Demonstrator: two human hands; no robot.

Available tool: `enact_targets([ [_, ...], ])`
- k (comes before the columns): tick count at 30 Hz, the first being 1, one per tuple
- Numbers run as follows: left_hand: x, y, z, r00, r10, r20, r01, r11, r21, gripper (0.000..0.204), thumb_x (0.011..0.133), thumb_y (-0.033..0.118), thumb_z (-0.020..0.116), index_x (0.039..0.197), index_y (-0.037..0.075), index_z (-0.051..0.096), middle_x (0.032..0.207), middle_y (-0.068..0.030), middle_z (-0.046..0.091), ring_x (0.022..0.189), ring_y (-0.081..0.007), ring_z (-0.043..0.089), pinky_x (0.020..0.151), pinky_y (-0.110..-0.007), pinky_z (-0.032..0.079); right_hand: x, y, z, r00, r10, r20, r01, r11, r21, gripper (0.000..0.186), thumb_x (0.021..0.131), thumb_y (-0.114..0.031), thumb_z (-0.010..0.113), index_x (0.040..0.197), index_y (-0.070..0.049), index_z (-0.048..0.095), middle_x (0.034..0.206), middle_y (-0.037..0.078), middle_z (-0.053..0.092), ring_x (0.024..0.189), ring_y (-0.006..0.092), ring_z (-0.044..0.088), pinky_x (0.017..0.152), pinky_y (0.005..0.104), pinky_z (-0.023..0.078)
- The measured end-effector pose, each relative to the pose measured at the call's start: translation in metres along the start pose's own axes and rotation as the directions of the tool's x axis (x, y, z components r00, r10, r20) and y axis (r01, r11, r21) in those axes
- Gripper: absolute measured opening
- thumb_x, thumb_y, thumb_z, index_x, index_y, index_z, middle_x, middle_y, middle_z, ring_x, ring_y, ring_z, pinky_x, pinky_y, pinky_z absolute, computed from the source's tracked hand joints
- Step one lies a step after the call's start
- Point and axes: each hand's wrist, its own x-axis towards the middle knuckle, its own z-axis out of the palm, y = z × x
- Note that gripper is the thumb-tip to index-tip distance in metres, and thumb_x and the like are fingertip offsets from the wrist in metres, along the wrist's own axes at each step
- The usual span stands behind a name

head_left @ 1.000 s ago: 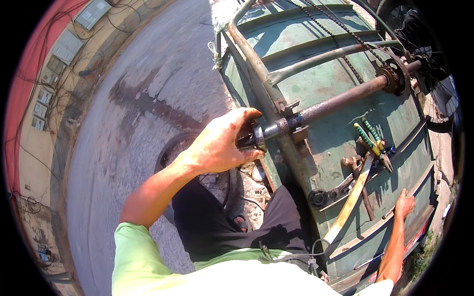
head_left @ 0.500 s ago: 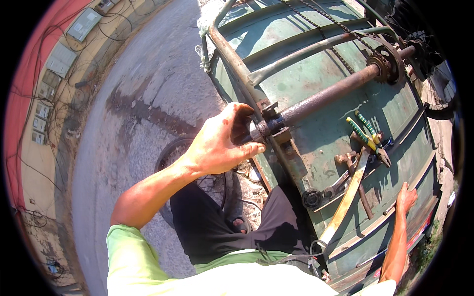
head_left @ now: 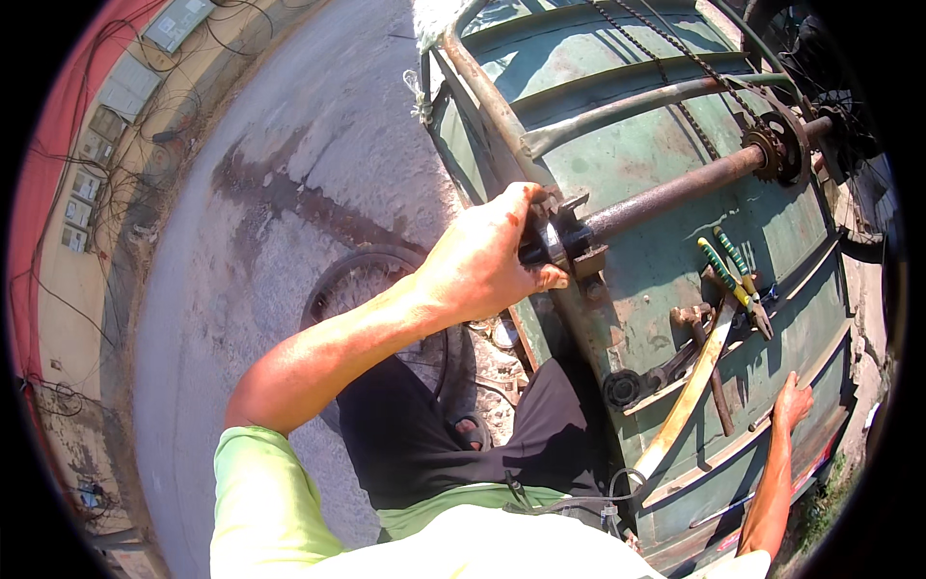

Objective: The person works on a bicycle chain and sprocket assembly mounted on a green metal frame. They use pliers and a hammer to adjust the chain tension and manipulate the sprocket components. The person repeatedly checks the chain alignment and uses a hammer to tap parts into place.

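Note:
Stained dark at the fingertips, my left hand is closed around a shiny metal ring at the near end of a rusty axle, beside a frame bracket. Its palm hides part of the ring. My right hand, at the lower right, rests on the green metal panel, closed on a short metal rod whose other end is hidden. Between the hands lie green-and-yellow pliers, a rusty hammer and a yellowish flat strip.
A chain runs over a sprocket at the axle's far end. A frame tube edges the panel on the left. Below my left arm a spoked wheel lies on the rough pavement. A crank arm sits near my knee.
The cart has shifted slightly right and down in view. My left hand has moved right, closer to the bracket, with its fingers further over the axle end. My right hand stays on the rod.

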Motion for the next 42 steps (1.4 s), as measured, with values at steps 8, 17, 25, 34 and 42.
enact_targets([
  [8, -0.004, -0.002, -0.018, 0.976, -0.133, 0.172, 0.101, 0.978, 0.184, 0.064, 0.083, 0.046, 0.084, 0.115, -0.006, 0.065, 0.092, -0.0208, 0.073, 0.088, -0.0312, 0.073, 0.083, -0.042, 0.057, -0.003, -0.018, -0.016, 0.994, 0.004, 0.106, -0.001, 0.999, -0.032, 0.076, 0.092, -0.057, 0.059, 0.14, 0.002, 0.053, 0.137, 0.03, 0.054, 0.128, 0.0469, 0.051, 0.11, 0.0548, 0.04],
  [17, 0.004, 0.004, -0.027, 0.949, -0.16, 0.271, 0.059, 0.937, 0.345, 0.061, 0.086, 0.052, 0.079, 0.104, -0.004, 0.063, 0.074, -0.022, 0.063, 0.066, -0.0334, 0.063, 0.065, -0.045, 0.048, -0.009, -0.014, -0.009, 0.999, -0.029, 0.038, 0.03, 0.999, -0.016, 0.074, 0.094, -0.056, 0.059, 0.136, 0.005, 0.054, 0.132, 0.031, 0.055, 0.125, 0.0471, 0.053, 0.105, 0.0561, 0.043],
  [25, 0.005, -0.01, -0.023, 0.933, -0.111, 0.341, 0.05, 0.982, 0.184, 0.057, 0.087, 0.049, 0.077, 0.099, -0.005, 0.062, 0.074, -0.0243, 0.064, 0.072, -0.0396, 0.067, 0.066, -0.048, 0.049, -0.022, -0.024, -0.019, 0.999, -0.021, 0.045, 0.021, 1.0, -0.01, 0.076, 0.093, -0.057, 0.059, 0.136, 0.005, 0.054, 0.134, 0.032, 0.054, 0.124, 0.0483, 0.053, 0.106, 0.056, 0.041],
  [34, 0.006, 0.003, -0.022, 0.953, -0.061, 0.295, -0.058, 0.923, 0.38, 0.065, 0.091, 0.059, 0.068, 0.108, -0.004, 0.066, 0.087, -0.0234, 0.07, 0.085, -0.0389, 0.072, 0.077, -0.047, 0.056, -0.024, -0.031, -0.032, 0.999, 0.023, 0.049, -0.022, 0.999, -0.031, 0.076, 0.091, -0.057, 0.058, 0.133, 0.007, 0.053, 0.138, 0.03, 0.052, 0.132, 0.047, 0.047, 0.113, 0.0556, 0.035],
  [42, -0.081, -0.009, -0.024, 0.865, 0.219, -0.452, -0.344, 0.914, -0.216, 0.097, 0.088, 0.053, 0.078, 0.156, 0.001, 0.033, 0.105, -0.0163, 0.071, 0.089, -0.0252, 0.073, 0.086, -0.037, 0.058, -0.044, -0.059, -0.058, 0.993, 0.106, 0.049, -0.11, 0.991, 0.077, 0.065, 0.086, -0.049, 0.064, 0.125, 0.003, 0.059, 0.133, 0.025, 0.056, 0.128, 0.0438, 0.051, 0.108, 0.0542, 0.043],
])
